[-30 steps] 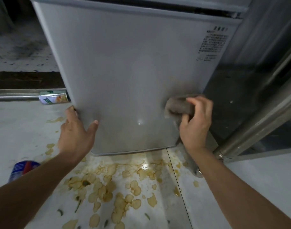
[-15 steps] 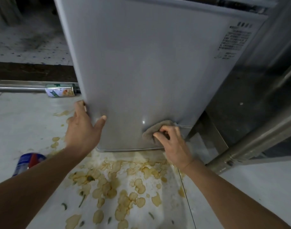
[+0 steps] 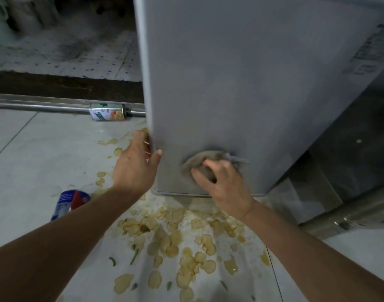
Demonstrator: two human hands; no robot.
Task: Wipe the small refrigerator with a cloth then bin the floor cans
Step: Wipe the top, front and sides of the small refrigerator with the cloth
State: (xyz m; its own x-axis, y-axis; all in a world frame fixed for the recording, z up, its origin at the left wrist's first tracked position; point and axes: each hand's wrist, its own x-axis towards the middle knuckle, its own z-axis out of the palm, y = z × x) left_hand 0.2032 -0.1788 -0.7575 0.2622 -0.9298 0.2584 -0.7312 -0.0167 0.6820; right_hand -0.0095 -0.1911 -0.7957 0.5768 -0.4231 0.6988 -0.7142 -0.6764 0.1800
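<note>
The small grey refrigerator (image 3: 241, 83) fills the upper middle of the head view. My right hand (image 3: 221, 182) presses a grey-brown cloth (image 3: 193, 163) against the door near its bottom edge. My left hand (image 3: 136, 164) grips the door's lower left edge, thumb on the front face. A green and white can (image 3: 107, 112) lies on its side by a metal floor rail, left of the fridge. A blue and red can (image 3: 70, 202) lies on the floor just left of my left forearm, partly hidden by it.
Spilled chips (image 3: 175, 247) and a yellowish stain cover the pale floor tiles below the fridge. A metal rail (image 3: 34, 105) runs along the floor at the left. A steel frame (image 3: 350, 212) and a dark panel stand to the right of the fridge.
My right hand has slid the cloth down from the door's right middle to its bottom, then leftward toward the centre. The view has shifted left. My left hand stays on the door's edge.
</note>
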